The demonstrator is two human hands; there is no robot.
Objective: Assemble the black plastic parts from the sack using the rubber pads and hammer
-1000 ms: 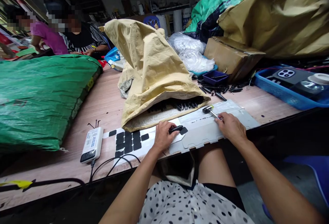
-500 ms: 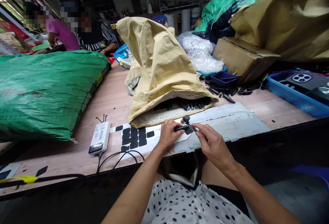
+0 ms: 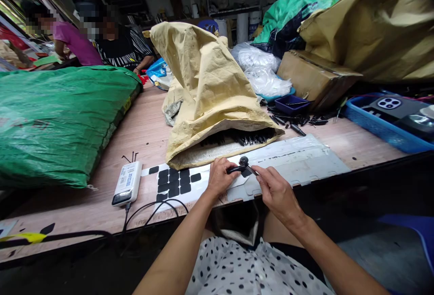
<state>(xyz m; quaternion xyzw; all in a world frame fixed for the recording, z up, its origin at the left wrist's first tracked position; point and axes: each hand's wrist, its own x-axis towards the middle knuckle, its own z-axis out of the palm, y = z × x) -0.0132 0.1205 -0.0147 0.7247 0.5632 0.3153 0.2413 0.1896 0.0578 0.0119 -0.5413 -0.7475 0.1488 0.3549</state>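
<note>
My left hand (image 3: 219,177) is closed on a short black rod-shaped piece (image 3: 235,169) above the front edge of the table. My right hand (image 3: 277,192) pinches a thin metal-shafted tool (image 3: 252,170), its tip reaching the black piece. A round black knob (image 3: 243,161) shows where the two meet; which of them it belongs to I cannot tell. Beneath my hands lies a grey-white board (image 3: 288,161). To the left of my left hand is a white sheet with rows of black rounded-square stickers (image 3: 174,183).
A tan sack (image 3: 213,87) opens towards me, black parts inside. A green sack (image 3: 61,123) and a white power bank (image 3: 127,183) with cables lie left. Loose black parts (image 3: 297,129), a cardboard box (image 3: 315,76) and a blue basket (image 3: 389,130) are right. Two people sit at the far left.
The view has shifted slightly, so things sit a little further left. Both hands keep their holds; the tool and black piece have moved only slightly against each other.
</note>
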